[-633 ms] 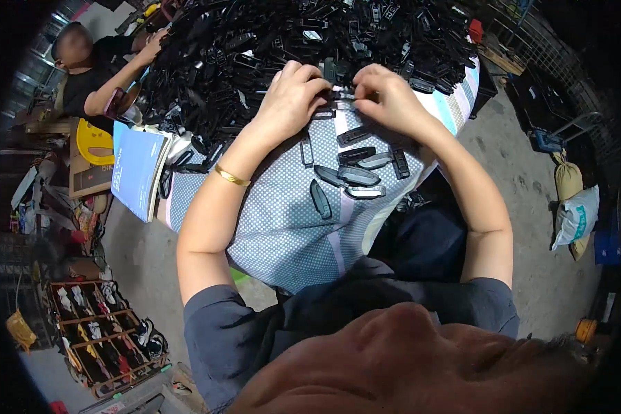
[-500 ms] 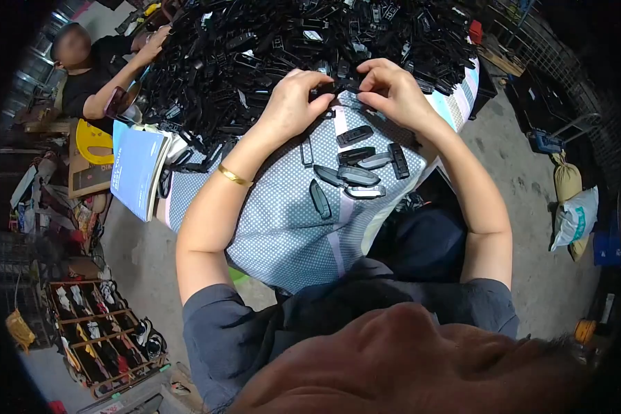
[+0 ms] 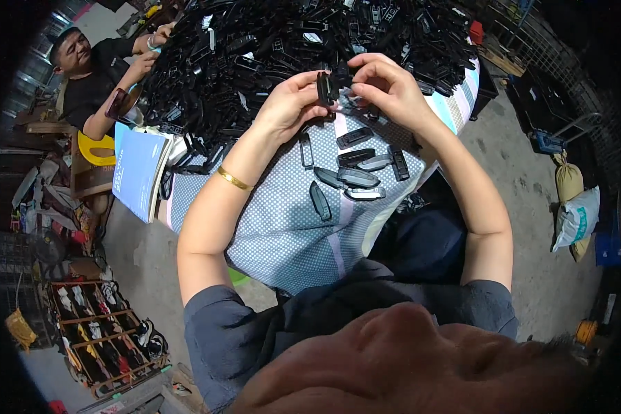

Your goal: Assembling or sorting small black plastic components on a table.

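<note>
My left hand (image 3: 288,107) grips a dark oval plastic shell (image 3: 328,87) on its edge between thumb and fingers, at the near edge of a large heap of black plastic parts (image 3: 255,76). Just right of the shell is my right hand (image 3: 395,95), its fingers curled and the thumb toward the fingertips; whatever they pinch blends into the dark heap. Below both hands, several black oval shells (image 3: 359,177) and a narrow dark frame-like piece (image 3: 306,150) lie on the patterned cloth (image 3: 276,207).
A blue-covered book (image 3: 138,169) rests at the table's left edge. Across the far left a person (image 3: 93,72) in dark clothes has both hands by the heap. Sacks (image 3: 574,207) stand on the floor at right; a divided rack (image 3: 107,331) sits at lower left.
My left hand has tilted up, bringing the oval shell upright into view. My right hand has shifted slightly. The other person's hands have moved at the heap's edge.
</note>
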Available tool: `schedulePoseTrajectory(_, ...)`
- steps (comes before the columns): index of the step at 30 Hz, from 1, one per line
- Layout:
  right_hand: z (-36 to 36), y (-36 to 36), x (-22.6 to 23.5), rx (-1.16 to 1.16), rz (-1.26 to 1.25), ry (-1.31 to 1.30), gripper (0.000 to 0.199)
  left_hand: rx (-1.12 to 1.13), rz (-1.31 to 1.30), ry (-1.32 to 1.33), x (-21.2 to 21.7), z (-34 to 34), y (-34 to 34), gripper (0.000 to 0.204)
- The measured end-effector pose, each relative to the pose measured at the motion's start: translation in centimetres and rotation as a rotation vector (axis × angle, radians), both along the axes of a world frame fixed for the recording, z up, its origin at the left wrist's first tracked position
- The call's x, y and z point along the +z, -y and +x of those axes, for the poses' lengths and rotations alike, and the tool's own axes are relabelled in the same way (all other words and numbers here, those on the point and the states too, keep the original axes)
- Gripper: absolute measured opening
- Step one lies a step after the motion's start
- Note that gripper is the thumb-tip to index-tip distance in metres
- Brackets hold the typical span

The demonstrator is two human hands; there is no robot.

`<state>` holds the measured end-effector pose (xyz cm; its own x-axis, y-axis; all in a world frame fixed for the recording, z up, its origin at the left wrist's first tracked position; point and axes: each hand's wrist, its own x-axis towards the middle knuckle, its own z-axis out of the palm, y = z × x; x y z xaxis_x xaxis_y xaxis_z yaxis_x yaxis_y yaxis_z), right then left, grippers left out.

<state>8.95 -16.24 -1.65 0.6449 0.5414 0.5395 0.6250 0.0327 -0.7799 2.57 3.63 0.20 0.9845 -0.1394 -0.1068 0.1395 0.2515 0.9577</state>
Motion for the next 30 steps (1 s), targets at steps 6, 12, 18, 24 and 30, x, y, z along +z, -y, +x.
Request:
schedulePoseTrajectory(6, -1.1, -0.5, 0.3, 0.049, 0.039, 0.099, 0.008, 0.084, -0.024, 0.010, -0.1, 0.0, -0.1, 0.038)
schedulePoseTrajectory(12, -1.5, -0.8, 0.4, -0.089, -0.171, 0.096, 0.031, 0.006, 0.028, 0.014, 0.8, -0.8, 0.4, 0.038)
schedulePoseTrajectory(18, -1.5, -0.6, 0.4, -0.024, 0.137, -0.213, 0.041, 0.046, 0.183, 0.159, 0.6, -1.1, 1.2, 0.041)
schedulePoseTrajectory(24, -2.6, -0.5, 1.2, -0.222, -0.088, 0.216, 0.028, 0.148, 0.301, 0.242, -0.2, -1.0, 1.1, 0.028)
schedulePoseTrajectory(30, -3.1, -0.9, 1.2, -0.277, -0.134, 0.330, 0.029, 0.219, 0.260, 0.285, -0.1, -1.3, 1.4, 0.031)
